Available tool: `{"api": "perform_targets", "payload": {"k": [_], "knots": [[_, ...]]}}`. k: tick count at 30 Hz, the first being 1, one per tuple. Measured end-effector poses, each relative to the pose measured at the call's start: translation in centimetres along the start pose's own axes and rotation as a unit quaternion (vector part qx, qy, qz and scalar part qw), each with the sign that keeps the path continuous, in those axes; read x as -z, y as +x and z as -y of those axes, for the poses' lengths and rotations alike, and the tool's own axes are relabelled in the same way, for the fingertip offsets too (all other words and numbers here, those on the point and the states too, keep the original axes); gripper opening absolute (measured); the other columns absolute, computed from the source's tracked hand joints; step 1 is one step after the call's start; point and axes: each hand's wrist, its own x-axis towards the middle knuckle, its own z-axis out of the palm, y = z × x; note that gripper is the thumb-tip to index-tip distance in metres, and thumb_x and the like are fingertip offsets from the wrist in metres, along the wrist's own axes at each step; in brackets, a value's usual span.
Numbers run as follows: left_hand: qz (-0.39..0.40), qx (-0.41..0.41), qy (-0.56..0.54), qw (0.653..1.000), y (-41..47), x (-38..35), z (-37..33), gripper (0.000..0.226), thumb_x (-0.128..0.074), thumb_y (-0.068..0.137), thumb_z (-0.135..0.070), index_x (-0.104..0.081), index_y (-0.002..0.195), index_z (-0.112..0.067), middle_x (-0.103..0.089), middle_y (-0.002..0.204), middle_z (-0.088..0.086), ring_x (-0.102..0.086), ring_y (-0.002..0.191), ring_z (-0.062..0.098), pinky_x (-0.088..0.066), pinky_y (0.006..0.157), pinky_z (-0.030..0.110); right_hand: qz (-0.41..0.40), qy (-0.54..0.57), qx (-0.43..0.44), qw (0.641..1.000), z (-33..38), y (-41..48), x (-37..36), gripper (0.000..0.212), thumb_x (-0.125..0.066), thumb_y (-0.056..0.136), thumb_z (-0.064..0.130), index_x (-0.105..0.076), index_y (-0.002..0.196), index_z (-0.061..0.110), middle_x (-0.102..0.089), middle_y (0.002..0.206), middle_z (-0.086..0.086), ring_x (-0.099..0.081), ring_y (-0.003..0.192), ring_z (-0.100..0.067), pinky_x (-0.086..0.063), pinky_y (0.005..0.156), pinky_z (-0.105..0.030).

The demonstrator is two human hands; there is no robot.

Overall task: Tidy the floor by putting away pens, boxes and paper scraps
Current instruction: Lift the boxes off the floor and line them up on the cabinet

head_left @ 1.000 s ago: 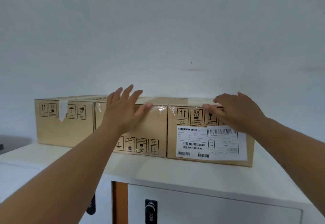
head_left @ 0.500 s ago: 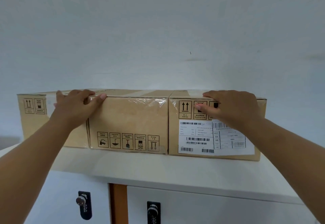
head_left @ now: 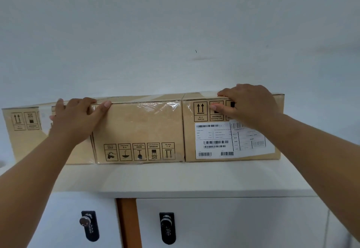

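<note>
The left hand [head_left: 78, 119], a second ago spread flat on the front of the middle box [head_left: 140, 128], now grips its top left corner. The right hand [head_left: 251, 107] curls its fingers [head_left: 228, 92] further over the top edge of the right box [head_left: 189, 140] beside it.

On a white cabinet top [head_left: 194, 177], the middle box [head_left: 140, 127] is gripped at its upper left corner by the left hand [head_left: 78, 119] and the right box [head_left: 212, 140], touching it, at its upper edge by the right hand [head_left: 251, 105].
</note>
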Motion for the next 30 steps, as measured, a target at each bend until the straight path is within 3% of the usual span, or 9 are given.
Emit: {"api": "perform_targets", "payload": {"k": [3, 5, 7, 12, 18, 22, 25, 30], "knots": [[0.063, 0.019, 0.035, 0.997, 0.0, 1.0, -0.8, 0.095, -0.013, 0.074, -0.091, -0.045, 0.137, -0.029, -0.041, 0.148, 0.01, -0.01, 0.145, 0.043, -0.007, 0.113, 0.068, 0.078, 0.008, -0.032, 0.996, 0.2, 0.0, 0.4, 0.086, -0.011, 0.074, 0.087, -0.048, 0.133, 0.037, -0.055, 0.138, 0.003, -0.031, 0.142, -0.023, -0.017, 0.116, -0.049], [0.076, 0.015, 0.074, 0.994, -0.5, 2.8, -2.3, 0.093, -0.014, 0.074, -0.089, -0.043, 0.139, -0.028, -0.04, 0.15, 0.008, -0.017, 0.143, 0.043, -0.015, 0.107, 0.071, 0.111, 0.004, -0.049, 0.993, 0.4, -0.3, 1.0, 0.086, -0.013, 0.076, 0.085, -0.04, 0.14, 0.035, -0.046, 0.147, 0.0, -0.019, 0.147, -0.026, -0.006, 0.118, -0.053], [0.048, -0.016, 0.108, 0.993, -1.6, 4.8, -3.4, 0.088, -0.018, 0.079, -0.084, -0.043, 0.138, -0.024, -0.045, 0.145, 0.009, -0.034, 0.135, 0.041, -0.027, 0.104, 0.066, 0.13, 0.011, -0.063, 0.989, 1.1, -0.3, 1.8, 0.082, -0.018, 0.081, 0.081, -0.032, 0.146, 0.032, -0.038, 0.152, -0.002, -0.015, 0.148, -0.027, -0.003, 0.118, -0.054], [-0.009, -0.031, 0.129, 0.991, -5.6, 6.9, -4.3, 0.068, -0.031, 0.089, -0.067, -0.047, 0.134, -0.02, -0.055, 0.134, 0.011, -0.051, 0.121, 0.038, -0.037, 0.101, 0.056, 0.103, 0.143, -0.063, 0.982, 4.8, 0.0, 3.7, 0.068, -0.041, 0.09, 0.062, -0.025, 0.15, 0.032, -0.033, 0.153, -0.003, -0.023, 0.145, -0.025, -0.011, 0.118, -0.053], [0.012, -0.044, 0.15, 0.988, -10.9, 9.0, -1.2, 0.064, -0.041, 0.091, -0.059, -0.041, 0.141, -0.018, -0.047, 0.144, 0.006, -0.043, 0.131, 0.033, -0.034, 0.109, 0.05, 0.11, 0.214, -0.007, 0.971, 12.6, 0.9, 4.5, 0.067, -0.044, 0.088, 0.05, -0.023, 0.15, 0.034, -0.032, 0.154, 0.0, -0.021, 0.146, -0.022, -0.016, 0.118, -0.051], [0.025, -0.005, 0.205, 0.978, -16.0, 11.0, 3.9, 0.063, -0.038, 0.092, -0.06, -0.04, 0.141, -0.019, -0.046, 0.145, 0.004, -0.042, 0.133, 0.03, -0.027, 0.114, 0.052, 0.094, 0.203, 0.065, 0.972, 20.7, 0.1, 3.8, 0.069, -0.04, 0.083, 0.057, -0.026, 0.148, 0.035, -0.039, 0.151, 0.003, -0.034, 0.14, -0.023, -0.03, 0.112, -0.048], [0.049, 0.04, 0.247, 0.967, -19.8, 13.1, 8.8, 0.064, -0.037, 0.092, -0.06, -0.038, 0.142, -0.02, -0.046, 0.145, 0.003, -0.042, 0.133, 0.029, -0.029, 0.113, 0.051, 0.128, 0.256, 0.126, 0.95, 28.0, -0.9, 2.9, 0.067, -0.046, 0.089, 0.052, -0.025, 0.15, 0.031, -0.035, 0.153, -0.003, -0.028, 0.142, -0.025, -0.024, 0.115, -0.048], [0.068, 0.14, 0.299, 0.941, -25.9, 16.9, 17.5, 0.066, -0.036, 0.093, -0.06, -0.036, 0.144, -0.018, -0.044, 0.147, 0.006, -0.04, 0.134, 0.03, -0.026, 0.114, 0.052, 0.173, 0.316, 0.211, 0.909, 39.5, -3.4, 1.8, 0.066, -0.047, 0.09, 0.05, -0.024, 0.15, 0.033, -0.035, 0.152, -0.004, -0.025, 0.143, -0.025, -0.027, 0.113, -0.05]]}}
